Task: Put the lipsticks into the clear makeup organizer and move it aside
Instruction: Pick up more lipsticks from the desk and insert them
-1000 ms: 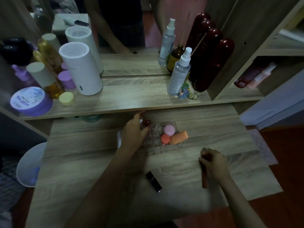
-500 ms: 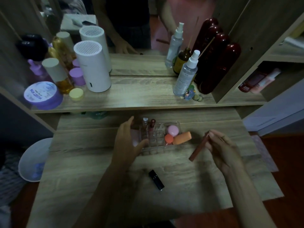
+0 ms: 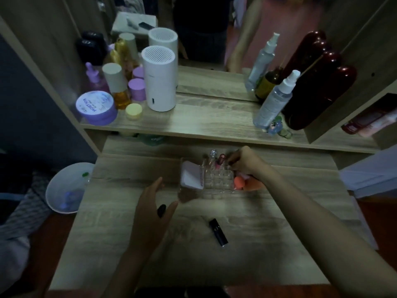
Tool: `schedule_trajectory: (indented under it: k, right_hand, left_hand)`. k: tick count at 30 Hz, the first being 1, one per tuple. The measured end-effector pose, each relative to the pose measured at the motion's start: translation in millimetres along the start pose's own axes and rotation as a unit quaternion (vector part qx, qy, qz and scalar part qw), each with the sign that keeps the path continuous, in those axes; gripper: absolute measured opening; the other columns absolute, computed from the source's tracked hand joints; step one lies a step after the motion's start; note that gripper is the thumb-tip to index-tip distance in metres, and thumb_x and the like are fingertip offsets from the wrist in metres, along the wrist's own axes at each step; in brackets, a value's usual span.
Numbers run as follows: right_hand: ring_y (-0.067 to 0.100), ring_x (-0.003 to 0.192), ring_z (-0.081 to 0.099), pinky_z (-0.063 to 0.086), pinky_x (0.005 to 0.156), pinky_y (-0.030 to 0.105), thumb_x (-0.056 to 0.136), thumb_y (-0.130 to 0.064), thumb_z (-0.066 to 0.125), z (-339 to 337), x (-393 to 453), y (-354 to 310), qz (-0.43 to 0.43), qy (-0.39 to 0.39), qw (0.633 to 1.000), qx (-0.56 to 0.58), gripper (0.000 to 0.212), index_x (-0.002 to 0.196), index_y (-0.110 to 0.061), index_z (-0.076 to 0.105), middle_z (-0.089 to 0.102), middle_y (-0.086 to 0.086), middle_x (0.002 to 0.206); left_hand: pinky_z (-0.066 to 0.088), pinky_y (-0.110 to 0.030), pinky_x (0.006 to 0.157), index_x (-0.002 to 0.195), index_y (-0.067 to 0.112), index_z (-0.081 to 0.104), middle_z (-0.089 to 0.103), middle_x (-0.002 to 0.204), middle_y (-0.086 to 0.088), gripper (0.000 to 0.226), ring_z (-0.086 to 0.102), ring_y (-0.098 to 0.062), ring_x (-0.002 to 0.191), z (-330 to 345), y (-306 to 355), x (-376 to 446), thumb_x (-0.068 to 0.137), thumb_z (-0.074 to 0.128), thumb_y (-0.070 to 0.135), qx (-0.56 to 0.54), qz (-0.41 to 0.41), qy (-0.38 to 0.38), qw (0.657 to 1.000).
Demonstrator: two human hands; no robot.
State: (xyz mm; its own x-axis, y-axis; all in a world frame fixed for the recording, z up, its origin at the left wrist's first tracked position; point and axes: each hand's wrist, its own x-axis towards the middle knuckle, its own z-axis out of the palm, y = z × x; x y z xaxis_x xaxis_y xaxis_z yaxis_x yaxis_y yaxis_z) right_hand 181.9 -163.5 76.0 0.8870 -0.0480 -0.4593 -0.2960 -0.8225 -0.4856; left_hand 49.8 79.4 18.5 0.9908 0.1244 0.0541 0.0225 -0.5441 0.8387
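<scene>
A: Since 0.5 s ago, right hand (image 3: pixel 247 163) has crossed to the organizer (image 3: pixel 217 177), fingers bunched over its back-right cells; whether they pinch the red lipstick, cannot tell. Left hand (image 3: pixel 153 208) has backed off, fingers spread, holding nothing.

B: What's left?

A: 1 black lipstick (image 3: pixel 218 232) on the desk (image 3: pixel 268 244), just in front of the organizer, long axis slanting near-right to far-left. Left hand is nearer, I'd judge.
</scene>
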Motion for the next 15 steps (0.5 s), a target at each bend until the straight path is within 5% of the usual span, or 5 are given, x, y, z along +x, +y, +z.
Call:
schedule_trajectory:
  k: [3, 5, 15]
  right_hand:
    - [0.023, 0.069, 0.064, 0.044, 0.047, 0.014, 0.084, 0.000, 0.062, 3.4, 4.2, -8.1, -0.001, 0.003, 0.993, -0.115, 0.004, 0.084, -0.003, 0.060, 0.065, 0.010, 0.077]
    - [0.031, 0.089, 0.067, 0.044, 0.061, 0.022, 0.082, 0.000, 0.064, 7.4, 6.2, -10.9, -0.030, 0.021, 0.986, -0.165, 0.014, 0.096, 0.002, 0.064, 0.069, 0.020, 0.096]
    - [0.037, 0.108, 0.059, 0.049, 0.089, 0.041, 0.081, -0.021, 0.071, 12.2, 15.6, -12.8, -0.032, 0.028, 0.963, -0.268, 0.041, 0.114, -0.003, 0.056, 0.060, 0.021, 0.118]
  left_hand:
    - [0.054, -0.039, 0.080, 0.133, 0.011, 0.044, 0.056, 0.119, -0.009, 0.063, 0.055, -0.018, 0.103, -6.3, -17.1, -10.0, 0.078, 0.073, 0.016, 0.012, -0.053, -0.017, 0.998]
    - [0.052, -0.039, 0.083, 0.132, 0.010, 0.045, 0.056, 0.120, -0.010, 0.061, 0.058, -0.023, 0.103, -8.1, -27.5, -16.4, 0.079, 0.072, 0.020, 0.031, -0.087, -0.034, 0.995]
    - [0.042, -0.033, 0.092, 0.134, 0.013, 0.045, 0.055, 0.123, -0.008, 0.059, 0.050, -0.022, 0.114, -9.3, -42.1, -21.0, 0.080, 0.068, 0.023, 0.156, -0.078, -0.102, 0.979]
